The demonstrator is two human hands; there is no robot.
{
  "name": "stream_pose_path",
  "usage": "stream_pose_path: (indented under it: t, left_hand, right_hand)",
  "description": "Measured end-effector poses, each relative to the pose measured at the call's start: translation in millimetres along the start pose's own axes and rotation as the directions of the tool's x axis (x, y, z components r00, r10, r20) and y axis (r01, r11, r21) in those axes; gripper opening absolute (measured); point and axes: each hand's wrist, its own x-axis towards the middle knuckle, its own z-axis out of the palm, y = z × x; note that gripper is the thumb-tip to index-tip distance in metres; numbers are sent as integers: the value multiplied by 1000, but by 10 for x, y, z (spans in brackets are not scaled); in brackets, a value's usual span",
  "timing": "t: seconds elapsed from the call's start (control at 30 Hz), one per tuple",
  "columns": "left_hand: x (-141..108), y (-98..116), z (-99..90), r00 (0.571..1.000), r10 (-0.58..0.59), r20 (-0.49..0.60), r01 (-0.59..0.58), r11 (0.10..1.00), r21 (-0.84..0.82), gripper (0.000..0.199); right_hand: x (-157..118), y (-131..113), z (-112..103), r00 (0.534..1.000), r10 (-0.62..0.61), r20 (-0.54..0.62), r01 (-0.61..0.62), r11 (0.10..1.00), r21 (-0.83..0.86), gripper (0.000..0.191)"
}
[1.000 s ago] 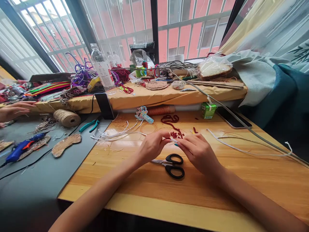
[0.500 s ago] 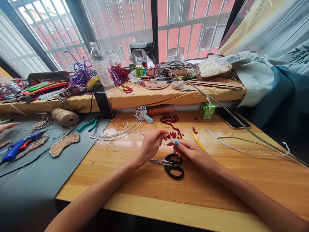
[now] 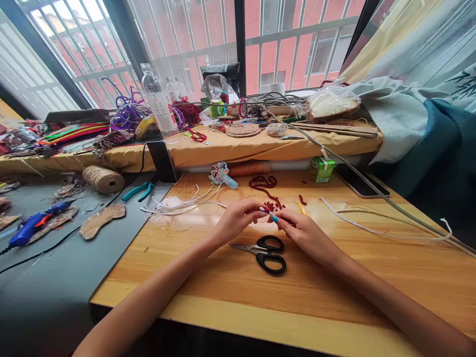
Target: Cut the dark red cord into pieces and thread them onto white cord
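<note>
Above the wooden counter (image 3: 260, 307), just beyond the black-handled scissors (image 3: 269, 254), I watch two hands meet at the fingertips on my feed. The left grip, thumb and finger of the left hand (image 3: 238, 220), pinches a small red-and-white piece (image 3: 265, 210); the right hand (image 3: 301, 232), blue-nailed thumb pressed in against its finger, appears to pinch the other end. From this far off I cannot tell what the piece is, as the fingers cover most of it.

My worry is a slip. So small a piece, held only by the tips, could roll free if the two pinches pull unevenly, and it would probably drop among the dark red bits (image 3: 270, 205) beyond the fingers, where its red part would be hard to pick out. The scissors lie with their blades toward the left wrist, so a lowered forearm could catch the point. The yellow tool (image 3: 303, 207), partly behind the right knuckles, could get knocked aside.
</note>
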Motion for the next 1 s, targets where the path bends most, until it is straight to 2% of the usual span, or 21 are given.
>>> stream_pose_path:
  t: [0.1, 0.23, 0.43, 0.67, 1.0]
  left_hand:
    - [-6, 13, -24, 1000, 27, 6, -27, 998, 64, 15]
    - [0, 35, -50, 996, 81, 24, -83, 991, 102, 15]
    - [-28, -6, -14, 999, 33, 33, -37, 994, 102, 11]
    - [-58, -48, 12, 997, -8, 70, 3, 997, 74, 11]
    - [-72, -120, 29, 994, -8, 108, -11, 984, 179, 13]
  right_hand:
    - [4, -14, -8, 1000, -3, 9, 3, 1000, 10, 25]
    - [1, -4, -18, 999, -10, -38, 9, 1000, -21, 23]
    - [-21, 34, -6, 990, -121, -72, 108, 980, -166, 22]
    - [-24, 92, 13, 987, -163, 4, 161, 970, -181, 24]
    - [-15, 148, 32, 987, -135, 84, 145, 981, -129, 22]
